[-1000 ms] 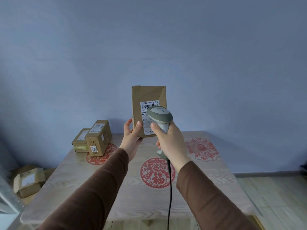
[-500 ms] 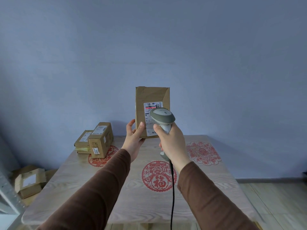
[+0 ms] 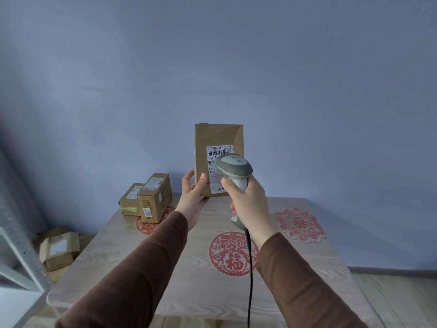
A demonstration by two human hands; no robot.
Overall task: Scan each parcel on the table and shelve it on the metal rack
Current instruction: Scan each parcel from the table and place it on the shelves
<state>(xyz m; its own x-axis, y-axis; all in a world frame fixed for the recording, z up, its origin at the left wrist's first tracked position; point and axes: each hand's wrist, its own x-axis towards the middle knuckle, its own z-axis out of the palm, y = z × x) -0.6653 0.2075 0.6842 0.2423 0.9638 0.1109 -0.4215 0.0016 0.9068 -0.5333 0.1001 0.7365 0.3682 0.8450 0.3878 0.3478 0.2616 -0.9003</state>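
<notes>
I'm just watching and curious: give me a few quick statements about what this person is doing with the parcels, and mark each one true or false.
1. The left hand holds a brown parcel upright above the table. True.
2. The right hand grips a pair of scissors. False: it grips a corded scanner.
3. The scanner points at the parcel's white label. True.
4. No parcels remain on the table. False: two boxes sit at its far left corner.
5. The sleeves are bright yellow. False: they are brown.
</notes>
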